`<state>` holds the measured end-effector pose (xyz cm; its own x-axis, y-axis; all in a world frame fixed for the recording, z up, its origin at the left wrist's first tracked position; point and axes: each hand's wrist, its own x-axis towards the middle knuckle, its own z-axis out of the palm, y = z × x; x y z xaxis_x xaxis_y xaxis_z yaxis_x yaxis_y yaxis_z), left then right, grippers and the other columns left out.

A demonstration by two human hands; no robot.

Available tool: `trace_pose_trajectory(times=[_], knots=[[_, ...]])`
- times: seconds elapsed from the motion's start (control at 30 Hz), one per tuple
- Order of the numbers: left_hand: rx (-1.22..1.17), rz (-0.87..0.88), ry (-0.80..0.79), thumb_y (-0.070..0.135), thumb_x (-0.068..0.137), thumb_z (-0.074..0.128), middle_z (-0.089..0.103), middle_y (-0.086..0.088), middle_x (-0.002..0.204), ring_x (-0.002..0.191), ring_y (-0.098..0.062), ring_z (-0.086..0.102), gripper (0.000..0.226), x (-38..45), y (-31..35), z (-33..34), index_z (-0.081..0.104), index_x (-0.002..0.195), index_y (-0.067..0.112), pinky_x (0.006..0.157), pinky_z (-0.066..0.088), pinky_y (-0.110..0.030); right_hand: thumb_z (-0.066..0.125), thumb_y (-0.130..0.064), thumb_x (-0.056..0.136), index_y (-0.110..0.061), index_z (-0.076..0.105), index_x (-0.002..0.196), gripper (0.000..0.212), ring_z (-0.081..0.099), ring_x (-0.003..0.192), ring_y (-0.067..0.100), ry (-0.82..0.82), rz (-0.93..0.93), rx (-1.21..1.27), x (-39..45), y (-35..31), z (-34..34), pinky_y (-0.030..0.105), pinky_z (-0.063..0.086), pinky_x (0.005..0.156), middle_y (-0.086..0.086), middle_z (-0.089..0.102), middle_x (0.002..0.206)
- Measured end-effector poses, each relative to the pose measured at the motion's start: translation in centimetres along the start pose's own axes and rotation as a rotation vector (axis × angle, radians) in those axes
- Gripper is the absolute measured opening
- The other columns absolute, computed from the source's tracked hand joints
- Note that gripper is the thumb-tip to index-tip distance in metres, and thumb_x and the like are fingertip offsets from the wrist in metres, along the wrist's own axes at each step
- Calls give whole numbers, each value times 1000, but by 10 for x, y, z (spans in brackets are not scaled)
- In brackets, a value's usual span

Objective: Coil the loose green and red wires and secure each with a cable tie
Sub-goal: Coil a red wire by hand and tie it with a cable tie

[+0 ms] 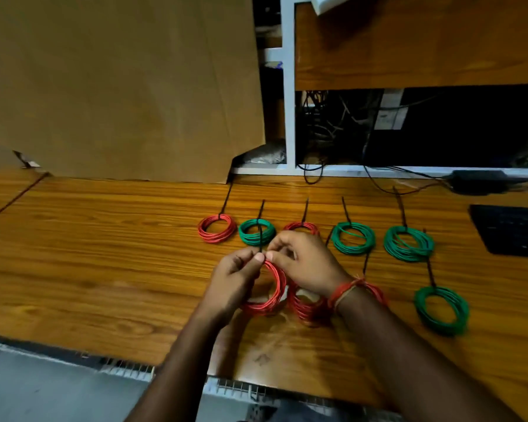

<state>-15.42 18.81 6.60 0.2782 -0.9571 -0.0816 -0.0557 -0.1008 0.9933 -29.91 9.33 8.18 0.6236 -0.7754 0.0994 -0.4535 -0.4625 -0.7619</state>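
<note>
A red wire coil [273,292] stands tilted above the wooden table [104,254], held between both hands. My left hand [235,281] pinches its top, where a black cable tie [260,237] sticks up. My right hand [305,261] pinches the same spot from the right. Another red coil [307,310] lies under my right wrist. Tied coils lie in a row behind: red [217,228], green [256,232], red [301,227], green [353,238], green [408,243]. One more green coil [442,310] lies at the right.
A large cardboard sheet [119,86] leans at the back left. A dark keyboard [512,229] sits at the right edge, a black adapter [479,181] and cables behind it. A white shelf frame [288,102] holds tangled cables. The table's front edge runs below my forearms.
</note>
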Motion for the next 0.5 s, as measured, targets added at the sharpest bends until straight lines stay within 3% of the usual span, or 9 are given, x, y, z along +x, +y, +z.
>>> trace_pose_trajectory(times=[0.07, 0.13, 0.17, 0.27, 0.33, 0.4, 0.5], knots=[[1, -14, -12, 12, 106, 52, 52, 9, 60, 46, -4, 43, 30, 10, -12, -12, 59, 77, 17, 44, 34, -17, 75, -29, 91, -19, 73, 95, 10, 65, 75, 7, 20, 76, 16, 8, 2, 14, 22, 45, 60, -5, 71, 82], [140, 1, -16, 26, 104, 54, 73, 4, 81, 70, -15, 67, 20, 23, -28, -25, 68, 93, 16, 63, 54, -30, 76, -23, 89, -20, 74, 93, 6, 65, 75, 7, -15, 138, -35, 14, 4, 26, 23, 48, 63, -6, 72, 82], [283, 23, -29, 35, 100, 54, 75, 1, 90, 82, -21, 69, 23, 28, -36, -30, 69, 99, 19, 73, 55, -39, 75, -19, 88, -19, 75, 93, 5, 66, 78, 8, -22, 146, -110, 17, 5, 32, 25, 50, 67, -5, 72, 84], [795, 100, -43, 38, 97, 52, 69, -5, 96, 93, -27, 63, 24, 34, -51, -36, 67, 102, 19, 76, 48, -41, 68, -14, 90, -18, 75, 94, 9, 67, 90, 16, -37, 202, -299, 24, 8, 48, 29, 53, 78, -1, 74, 92], [997, 131, -59, 37, 100, 52, 61, -7, 110, 106, -28, 53, 23, 32, -56, -35, 64, 111, 21, 86, 45, -41, 64, -15, 92, -18, 74, 93, 10, 67, 93, 21, -53, 225, -356, 24, 8, 56, 32, 54, 79, 2, 73, 93], [1058, 108, -54, 43, 101, 50, 53, -6, 118, 112, -27, 46, 28, 33, -62, -37, 62, 119, 25, 94, 45, -43, 64, -20, 94, -18, 72, 92, 9, 67, 92, 23, -41, 227, -369, 22, 9, 60, 35, 56, 79, 2, 73, 92], [1054, 138, -23, 48, 99, 47, 53, -6, 119, 114, -29, 49, 35, 34, -60, -38, 63, 118, 23, 94, 46, -42, 65, -28, 94, -19, 71, 94, 11, 66, 93, 21, 50, 196, -353, 11, 13, 52, 36, 54, 80, 2, 72, 93]])
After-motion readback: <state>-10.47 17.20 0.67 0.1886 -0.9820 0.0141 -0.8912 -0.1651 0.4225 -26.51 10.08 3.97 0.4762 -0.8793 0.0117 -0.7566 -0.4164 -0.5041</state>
